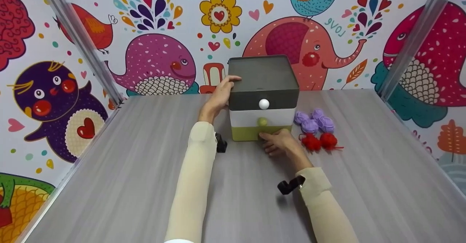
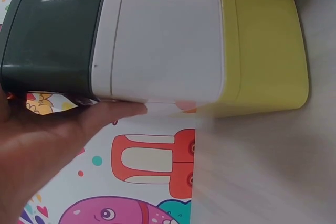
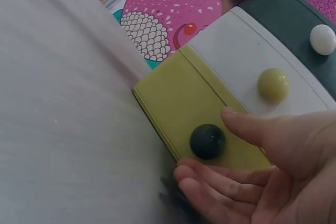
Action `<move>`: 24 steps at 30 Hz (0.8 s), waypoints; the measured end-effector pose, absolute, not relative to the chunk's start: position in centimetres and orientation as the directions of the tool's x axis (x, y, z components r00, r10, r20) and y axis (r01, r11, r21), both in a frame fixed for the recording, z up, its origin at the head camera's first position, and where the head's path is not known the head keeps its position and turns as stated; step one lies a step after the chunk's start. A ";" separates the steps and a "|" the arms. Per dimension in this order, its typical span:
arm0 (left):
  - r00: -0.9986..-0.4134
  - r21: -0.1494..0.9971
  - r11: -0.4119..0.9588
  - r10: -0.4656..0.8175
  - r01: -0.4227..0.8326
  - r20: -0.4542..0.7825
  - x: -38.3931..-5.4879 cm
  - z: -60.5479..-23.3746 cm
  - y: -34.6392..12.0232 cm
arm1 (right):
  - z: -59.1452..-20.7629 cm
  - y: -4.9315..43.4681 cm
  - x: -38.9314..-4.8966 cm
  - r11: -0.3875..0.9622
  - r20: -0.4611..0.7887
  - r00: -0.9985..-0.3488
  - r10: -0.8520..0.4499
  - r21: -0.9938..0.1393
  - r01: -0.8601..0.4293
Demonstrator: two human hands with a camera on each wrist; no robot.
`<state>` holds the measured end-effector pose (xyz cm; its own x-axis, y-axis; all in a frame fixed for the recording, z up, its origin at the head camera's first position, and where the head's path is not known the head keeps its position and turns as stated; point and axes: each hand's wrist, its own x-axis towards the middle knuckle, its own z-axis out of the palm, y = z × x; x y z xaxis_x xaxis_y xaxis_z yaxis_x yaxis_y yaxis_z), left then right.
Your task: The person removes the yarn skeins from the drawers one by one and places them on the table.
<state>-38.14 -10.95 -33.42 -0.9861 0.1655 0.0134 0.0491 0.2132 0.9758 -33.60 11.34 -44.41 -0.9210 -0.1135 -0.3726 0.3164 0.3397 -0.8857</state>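
A small three-tier drawer box [image 1: 260,73] stands on the table with a dark green top tier, a white middle and a yellow-green bottom. My left hand [image 1: 221,95] rests against its left side, fingertips over the top edge and thumb along the side. At the bottom drawer [image 3: 170,90], my right hand [image 1: 282,141] has its thumb above the dark green knob [image 3: 208,141] and its fingers below it. The knob shows in the gap between them, not gripped. A white knob [image 1: 264,104] and a yellow-green knob [image 1: 262,121] sit on the upper tiers.
Right of the box lie several purple yarn balls [image 1: 309,125] and two red yarn balls [image 1: 328,141]. Behind the grey table [image 1: 145,163] rises a wall [image 1: 225,48] with cartoon animals. Metal posts [image 1: 415,42] stand at both back corners.
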 end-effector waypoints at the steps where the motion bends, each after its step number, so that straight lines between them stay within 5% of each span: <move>1: -0.986 0.975 0.217 0.165 0.049 0.012 -38.1 -33.4 -11.0 | -44.6 11.2 -33.6 0.323 -0.375 -0.920 -0.115 -0.890 0.322; 16: -0.988 0.979 0.200 0.153 0.037 0.006 -38.0 -33.5 -11.1 | -46.3 10.3 -34.1 0.143 -0.392 -0.896 -0.208 -0.919 0.368; 24: -0.987 0.978 0.206 0.160 0.039 0.006 -38.0 -33.5 -11.0 | -46.2 10.3 -34.1 0.155 -0.398 -0.891 -0.219 -0.916 0.371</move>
